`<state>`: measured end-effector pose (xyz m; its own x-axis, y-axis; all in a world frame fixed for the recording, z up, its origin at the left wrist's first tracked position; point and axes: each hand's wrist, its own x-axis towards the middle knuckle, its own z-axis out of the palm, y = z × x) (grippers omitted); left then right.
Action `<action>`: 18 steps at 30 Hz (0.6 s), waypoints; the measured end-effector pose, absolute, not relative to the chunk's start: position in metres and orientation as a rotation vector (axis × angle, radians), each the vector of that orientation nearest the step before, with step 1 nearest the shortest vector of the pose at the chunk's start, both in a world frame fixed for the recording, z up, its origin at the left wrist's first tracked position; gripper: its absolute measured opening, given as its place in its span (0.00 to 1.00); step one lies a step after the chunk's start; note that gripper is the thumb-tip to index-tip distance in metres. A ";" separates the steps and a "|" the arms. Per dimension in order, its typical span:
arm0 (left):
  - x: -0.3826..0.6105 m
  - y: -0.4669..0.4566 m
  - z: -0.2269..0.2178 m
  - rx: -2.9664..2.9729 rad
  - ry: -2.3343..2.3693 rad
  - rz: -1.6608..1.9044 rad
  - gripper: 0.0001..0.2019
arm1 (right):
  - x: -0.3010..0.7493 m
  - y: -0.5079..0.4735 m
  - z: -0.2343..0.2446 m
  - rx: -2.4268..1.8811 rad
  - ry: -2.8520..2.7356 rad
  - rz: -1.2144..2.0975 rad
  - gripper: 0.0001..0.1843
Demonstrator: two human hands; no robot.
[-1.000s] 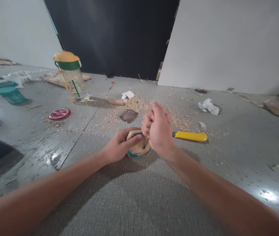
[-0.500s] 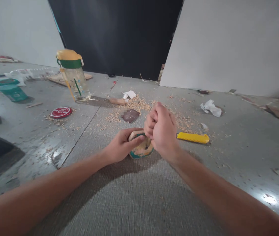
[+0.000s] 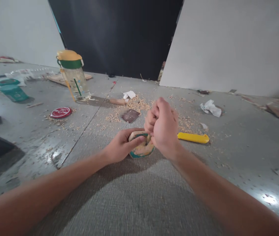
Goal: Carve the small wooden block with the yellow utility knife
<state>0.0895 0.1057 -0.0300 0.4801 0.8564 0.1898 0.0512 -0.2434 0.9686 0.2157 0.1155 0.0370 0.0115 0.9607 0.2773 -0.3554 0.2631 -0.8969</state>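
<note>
On the grey surface (image 3: 139, 200), your left hand (image 3: 122, 146) clasps the carved block (image 3: 141, 151), below-left of your right hand's (image 3: 162, 127) curled fingers, grip contents hidden.

Block (image 3: 141, 150): wood-looking, matt, rough, its teal coating (image 3: 135, 155) patchy. Knife handle (image 3: 194, 138): yellow plastic, ribbed edge. Bottle (image 3: 76, 77): clear plastic-looking, smooth. Crumpled tissue (image 3: 211, 108): matt white paper. Red disc (image 3: 61, 112): smooth, slightly glossy. Grey floor (image 3: 129, 200): fine-textured, mostly matt, shiny in spots.
</note>
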 end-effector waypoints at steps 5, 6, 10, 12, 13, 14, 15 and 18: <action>0.089 0.106 -0.031 1.623 0.782 0.932 0.19 | 0.215 0.118 0.036 -0.754 -1.101 1.156 0.24; 0.089 0.106 -0.031 1.626 0.785 0.932 0.19 | 0.214 0.119 0.036 -0.757 -1.107 1.148 0.24; 0.090 0.104 -0.030 1.636 0.789 0.930 0.19 | 0.214 0.119 0.034 -0.767 -1.131 1.125 0.25; 0.091 0.104 -0.029 1.633 0.797 0.930 0.19 | 0.214 0.119 0.034 -0.770 -1.137 1.120 0.24; 0.091 0.103 -0.028 1.636 0.807 0.934 0.18 | 0.214 0.119 0.035 -0.768 -1.140 1.119 0.24; 0.091 0.103 -0.027 1.648 0.820 0.938 0.18 | 0.214 0.119 0.035 -0.765 -1.144 1.120 0.23; 0.091 0.103 -0.027 1.663 0.831 0.943 0.17 | 0.214 0.119 0.035 -0.761 -1.148 1.120 0.23; 0.092 0.102 -0.026 1.704 0.844 0.959 0.17 | 0.213 0.120 0.035 -0.755 -1.149 1.116 0.23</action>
<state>0.0917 0.1022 -0.0262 0.4497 0.8669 0.2152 0.1030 -0.2897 0.9516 0.2131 0.1197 0.0346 0.0187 0.9492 0.3140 -0.2861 0.3060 -0.9080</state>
